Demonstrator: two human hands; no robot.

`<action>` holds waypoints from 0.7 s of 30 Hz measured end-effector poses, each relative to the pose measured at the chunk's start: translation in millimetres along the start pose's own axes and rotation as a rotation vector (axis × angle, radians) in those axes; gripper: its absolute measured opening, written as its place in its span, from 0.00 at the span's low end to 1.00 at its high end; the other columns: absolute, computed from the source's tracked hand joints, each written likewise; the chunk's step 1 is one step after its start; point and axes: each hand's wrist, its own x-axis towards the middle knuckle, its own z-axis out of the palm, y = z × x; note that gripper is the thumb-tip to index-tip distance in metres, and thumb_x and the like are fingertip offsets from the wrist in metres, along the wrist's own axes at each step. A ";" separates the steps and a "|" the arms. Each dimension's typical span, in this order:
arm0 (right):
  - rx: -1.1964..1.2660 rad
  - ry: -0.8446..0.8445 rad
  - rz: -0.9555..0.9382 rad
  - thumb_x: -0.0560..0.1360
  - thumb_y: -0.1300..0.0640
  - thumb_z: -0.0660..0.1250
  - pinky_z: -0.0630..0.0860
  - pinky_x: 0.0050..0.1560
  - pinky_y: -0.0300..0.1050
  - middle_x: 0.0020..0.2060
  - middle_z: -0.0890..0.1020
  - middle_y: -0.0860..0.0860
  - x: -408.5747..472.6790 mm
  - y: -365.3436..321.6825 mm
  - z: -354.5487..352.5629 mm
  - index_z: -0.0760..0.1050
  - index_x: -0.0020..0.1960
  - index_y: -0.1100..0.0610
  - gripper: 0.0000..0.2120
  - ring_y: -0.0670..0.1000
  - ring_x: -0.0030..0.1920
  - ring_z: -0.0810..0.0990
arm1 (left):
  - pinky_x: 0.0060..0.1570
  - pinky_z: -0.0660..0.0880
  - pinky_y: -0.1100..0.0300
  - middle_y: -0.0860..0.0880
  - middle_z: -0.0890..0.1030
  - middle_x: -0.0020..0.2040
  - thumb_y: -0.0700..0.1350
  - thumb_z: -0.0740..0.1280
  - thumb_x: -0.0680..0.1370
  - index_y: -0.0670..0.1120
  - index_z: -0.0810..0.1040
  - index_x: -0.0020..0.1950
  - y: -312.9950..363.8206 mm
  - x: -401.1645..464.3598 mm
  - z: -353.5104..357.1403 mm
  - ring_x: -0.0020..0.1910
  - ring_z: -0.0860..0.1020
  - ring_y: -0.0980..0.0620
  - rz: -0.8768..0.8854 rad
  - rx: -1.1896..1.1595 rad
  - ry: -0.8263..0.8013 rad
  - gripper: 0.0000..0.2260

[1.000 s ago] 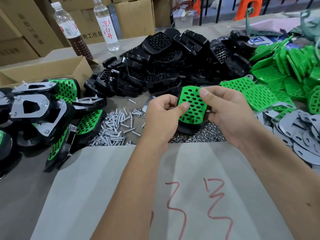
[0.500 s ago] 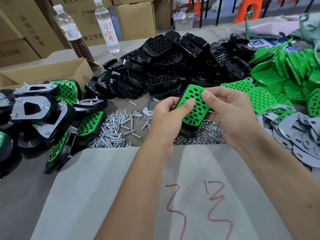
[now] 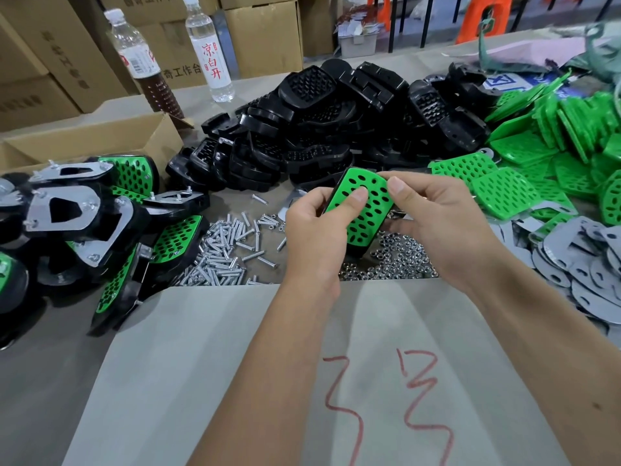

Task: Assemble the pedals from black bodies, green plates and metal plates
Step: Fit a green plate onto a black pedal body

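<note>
Both hands hold one pedal (image 3: 368, 210) above the table: a green perforated plate seated on a black body, tilted with its top to the left. My left hand (image 3: 316, 230) grips its left edge, thumb pressed on the green face. My right hand (image 3: 437, 216) grips the right edge, thumb on the plate's upper corner. A heap of black bodies (image 3: 322, 129) lies behind. Loose green plates (image 3: 551, 156) pile up at the right, grey metal plates (image 3: 591, 260) at the right edge. Finished pedals (image 3: 84, 223) lie at the left.
Screws (image 3: 228, 250) and nuts (image 3: 396, 260) are scattered below the hands. A grey sheet with red marks (image 3: 336, 381) covers the near table. Two bottles (image 3: 208, 52) and cardboard boxes (image 3: 262, 31) stand at the back, an open box (image 3: 87, 139) at the left.
The pedal has tilted further left in my hands and shifted slightly up. My left thumb has slid higher onto the green plate; my right thumb stays at the top corner.
</note>
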 end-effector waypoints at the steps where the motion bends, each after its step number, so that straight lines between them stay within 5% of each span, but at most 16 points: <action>1: -0.018 -0.009 -0.005 0.86 0.63 0.60 0.85 0.52 0.54 0.52 0.87 0.60 0.3 0.6 -0.8 0.83 0.60 0.61 0.13 0.55 0.53 0.87 | 0.26 0.75 0.62 0.48 0.84 0.37 0.44 0.76 0.78 0.40 0.83 0.46 0.1 0.3 -0.2 0.33 0.80 0.54 0.001 0.008 0.001 0.08; 7: -0.037 -0.021 -0.066 0.85 0.63 0.62 0.82 0.58 0.65 0.54 0.86 0.63 1.3 6.0 -3.7 0.82 0.62 0.63 0.11 0.64 0.56 0.85 | 0.28 0.76 0.62 0.45 0.86 0.42 0.44 0.77 0.77 0.43 0.85 0.48 3.2 1.1 -3.9 0.36 0.82 0.52 -0.025 0.010 -0.051 0.06; 12: -0.279 0.088 -0.147 0.83 0.55 0.63 0.82 0.42 0.54 0.48 0.84 0.62 0.8 11.3 1.8 0.86 0.53 0.52 0.12 0.58 0.43 0.84 | 0.29 0.76 0.61 0.49 0.86 0.38 0.45 0.76 0.78 0.45 0.85 0.45 2.6 0.6 -2.3 0.33 0.81 0.55 -0.005 0.046 -0.048 0.04; 15: -0.433 0.133 -0.187 0.85 0.57 0.63 0.80 0.42 0.60 0.45 0.79 0.66 2.9 13.8 1.6 0.84 0.48 0.63 0.15 0.64 0.42 0.80 | 0.27 0.76 0.61 0.48 0.85 0.37 0.44 0.76 0.78 0.44 0.84 0.45 -0.1 -1.1 1.8 0.33 0.82 0.54 0.001 0.032 -0.028 0.05; 18: -0.546 0.137 -0.228 0.86 0.57 0.62 0.76 0.44 0.69 0.41 0.75 0.63 2.6 13.0 0.4 0.81 0.47 0.67 0.16 0.65 0.41 0.78 | 0.30 0.77 0.59 0.46 0.86 0.44 0.47 0.76 0.78 0.44 0.82 0.51 -0.3 -1.9 3.8 0.39 0.83 0.50 -0.025 0.051 -0.022 0.08; 21: -0.564 0.113 -0.274 0.85 0.60 0.63 0.79 0.44 0.64 0.40 0.75 0.55 0.8 9.0 1.3 0.86 0.56 0.61 0.12 0.57 0.39 0.79 | 0.39 0.79 0.59 0.49 0.86 0.54 0.50 0.73 0.80 0.50 0.82 0.61 3.5 2.6 -0.6 0.48 0.84 0.52 -0.013 0.049 -0.051 0.11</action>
